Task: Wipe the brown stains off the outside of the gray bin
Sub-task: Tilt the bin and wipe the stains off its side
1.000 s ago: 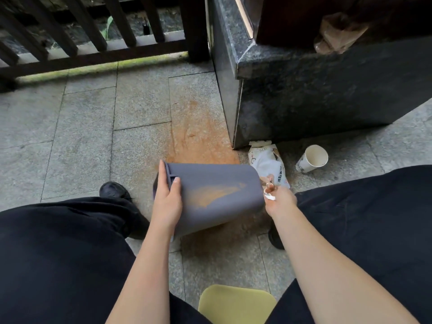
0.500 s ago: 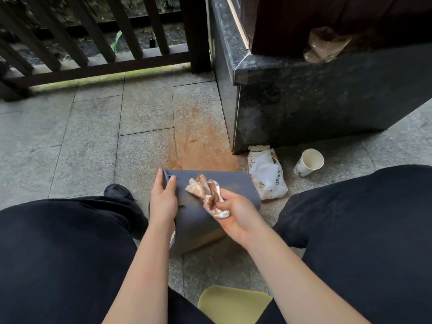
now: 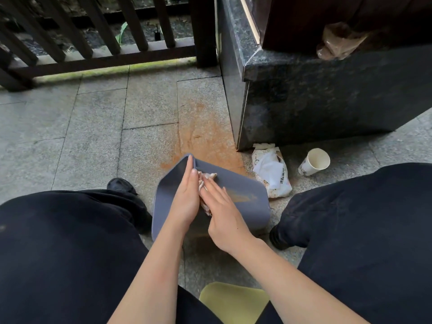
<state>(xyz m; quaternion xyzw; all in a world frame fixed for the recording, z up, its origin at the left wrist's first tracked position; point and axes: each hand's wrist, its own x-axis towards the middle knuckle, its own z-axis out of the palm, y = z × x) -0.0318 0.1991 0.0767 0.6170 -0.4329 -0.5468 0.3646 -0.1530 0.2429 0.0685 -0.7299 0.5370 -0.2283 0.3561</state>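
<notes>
The gray bin (image 3: 253, 215) lies on its side on the paved floor between my legs, its open end to the left. A brown streak (image 3: 242, 197) shows on its upper side, right of my hands. My left hand (image 3: 187, 197) rests with straight fingers along the bin's rim. My right hand (image 3: 222, 211) presses a crumpled, brown-stained wipe (image 3: 207, 177) flat against the bin's side, close beside the left hand. Most of the wipe is hidden under my right palm.
A pack of wipes (image 3: 271, 174) and a tipped paper cup (image 3: 314, 162) lie right of the bin by a dark stone plinth (image 3: 327, 101). An orange patch (image 3: 205, 139) marks the paving. A wooden railing (image 3: 93, 43) runs behind; a yellow seat edge (image 3: 233, 302) shows below.
My right hand carried the wipe from the bin's right end to the rim side and now presses it flat. The bin has turned slightly, and the brown streak shows again.
</notes>
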